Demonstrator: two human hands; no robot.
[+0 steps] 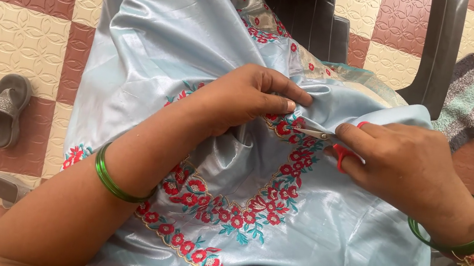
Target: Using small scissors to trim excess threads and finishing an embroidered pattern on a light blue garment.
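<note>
While the pale blue fabric point(213, 32) is pinched in a fold by the left hand point(241, 100), small red-handled scissors point(333, 144) are gripped closed-fisted in the right hand point(409, 168). Only stray thread just beside the pinch should be snipped, with the embroidery point(281, 169) below kept taut.

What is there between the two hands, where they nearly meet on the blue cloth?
In the head view, between left hand and right hand: a pinched fold of cloth and the scissors blades.
</note>
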